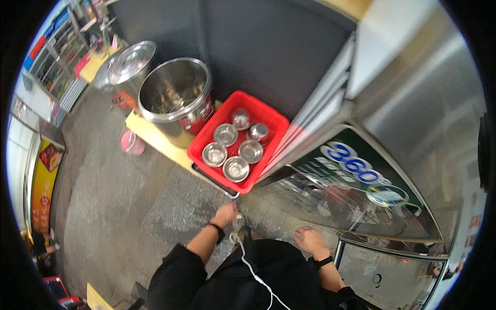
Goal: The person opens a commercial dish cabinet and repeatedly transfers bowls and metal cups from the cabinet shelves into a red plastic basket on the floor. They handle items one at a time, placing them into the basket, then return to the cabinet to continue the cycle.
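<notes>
My left hand (226,215) hangs just below the near corner of a red plastic basin (193,149), apart from it, with its fingers curled and nothing visible in them. On the right, near the glass-front cabinet, my right hand (310,241) is empty with its fingers loosely apart. Several small metal bowls stand in the basin, among them one at the near end (236,169); two at the far side look turned over. Beside the basin is a large stainless steel pot (174,116) without a lid, with pale contents I cannot make out.
A yellow board (155,139) bears the pot and basin. Behind them is a second pot with a metal lid (133,62). A pink bucket (132,142) stands on the floor. A glass-front cabinet (410,155) rises at right. A person's arm (50,249) shows at far left.
</notes>
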`<state>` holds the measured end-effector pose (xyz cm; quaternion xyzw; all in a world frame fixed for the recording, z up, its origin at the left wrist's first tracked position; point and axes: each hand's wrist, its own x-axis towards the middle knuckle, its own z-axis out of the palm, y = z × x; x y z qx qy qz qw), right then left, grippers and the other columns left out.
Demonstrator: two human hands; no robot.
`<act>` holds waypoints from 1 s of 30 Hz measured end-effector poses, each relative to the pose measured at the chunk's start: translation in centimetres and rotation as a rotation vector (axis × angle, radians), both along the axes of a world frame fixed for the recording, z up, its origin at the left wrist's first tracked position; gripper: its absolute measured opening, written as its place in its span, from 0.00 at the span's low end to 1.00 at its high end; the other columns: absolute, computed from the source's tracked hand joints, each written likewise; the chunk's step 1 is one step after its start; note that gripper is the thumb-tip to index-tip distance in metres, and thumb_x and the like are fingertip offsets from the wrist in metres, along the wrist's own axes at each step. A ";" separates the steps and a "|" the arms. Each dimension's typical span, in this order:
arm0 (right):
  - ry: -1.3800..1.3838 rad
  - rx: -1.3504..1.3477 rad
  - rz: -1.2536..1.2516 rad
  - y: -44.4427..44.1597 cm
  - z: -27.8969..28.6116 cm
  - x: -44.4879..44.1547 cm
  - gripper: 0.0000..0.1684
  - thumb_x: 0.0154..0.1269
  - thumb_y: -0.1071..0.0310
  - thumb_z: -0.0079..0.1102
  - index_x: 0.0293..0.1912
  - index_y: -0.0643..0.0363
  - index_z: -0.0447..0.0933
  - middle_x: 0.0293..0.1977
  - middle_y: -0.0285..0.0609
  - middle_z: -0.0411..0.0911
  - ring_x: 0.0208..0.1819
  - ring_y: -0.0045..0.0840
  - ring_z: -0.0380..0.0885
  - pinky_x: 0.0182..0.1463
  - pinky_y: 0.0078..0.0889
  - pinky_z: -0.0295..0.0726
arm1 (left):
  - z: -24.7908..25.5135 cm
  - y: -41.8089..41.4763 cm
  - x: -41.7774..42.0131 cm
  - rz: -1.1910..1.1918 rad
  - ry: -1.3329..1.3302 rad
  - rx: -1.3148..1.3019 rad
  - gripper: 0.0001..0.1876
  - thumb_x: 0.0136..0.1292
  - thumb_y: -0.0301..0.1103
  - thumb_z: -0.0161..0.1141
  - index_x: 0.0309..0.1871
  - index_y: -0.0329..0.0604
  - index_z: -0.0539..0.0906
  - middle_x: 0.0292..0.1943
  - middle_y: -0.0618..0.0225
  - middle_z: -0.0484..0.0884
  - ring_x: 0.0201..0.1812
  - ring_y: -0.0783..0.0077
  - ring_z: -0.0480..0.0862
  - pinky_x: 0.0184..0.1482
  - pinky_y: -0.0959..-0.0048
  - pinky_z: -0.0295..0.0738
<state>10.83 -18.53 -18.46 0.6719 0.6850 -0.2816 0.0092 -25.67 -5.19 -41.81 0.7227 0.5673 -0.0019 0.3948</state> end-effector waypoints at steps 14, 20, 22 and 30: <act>0.013 0.022 -0.094 -12.1 -3.7 14.7 0.24 0.68 0.52 0.70 0.56 0.58 0.86 0.52 0.54 0.88 0.57 0.50 0.85 0.60 0.52 0.84 | 10.4 -10.6 15.1 -0.539 0.339 -0.007 0.19 0.69 0.46 0.60 0.51 0.40 0.89 0.52 0.42 0.90 0.56 0.43 0.90 0.58 0.46 0.85; 0.123 0.266 -0.288 -20.3 -2.5 22.5 0.16 0.69 0.56 0.69 0.49 0.56 0.87 0.44 0.50 0.89 0.48 0.48 0.88 0.53 0.50 0.86 | 11.8 -13.3 25.6 -0.583 0.141 0.180 0.22 0.70 0.48 0.59 0.55 0.38 0.86 0.53 0.44 0.90 0.58 0.39 0.88 0.61 0.45 0.82; 0.224 0.508 -0.401 -22.7 -1.8 24.8 0.09 0.67 0.64 0.69 0.42 0.58 0.88 0.36 0.47 0.88 0.38 0.45 0.88 0.45 0.44 0.87 | 11.9 -15.2 28.9 -0.596 0.115 0.149 0.23 0.71 0.48 0.59 0.57 0.38 0.85 0.54 0.44 0.89 0.58 0.38 0.87 0.61 0.44 0.81; 0.015 1.016 -0.693 -24.0 5.4 36.4 0.05 0.63 0.68 0.71 0.36 0.58 0.85 0.32 0.46 0.81 0.39 0.45 0.82 0.45 0.47 0.82 | 13.0 -23.4 34.3 -0.864 0.160 0.053 0.22 0.74 0.48 0.61 0.61 0.41 0.83 0.52 0.41 0.89 0.56 0.36 0.87 0.59 0.43 0.81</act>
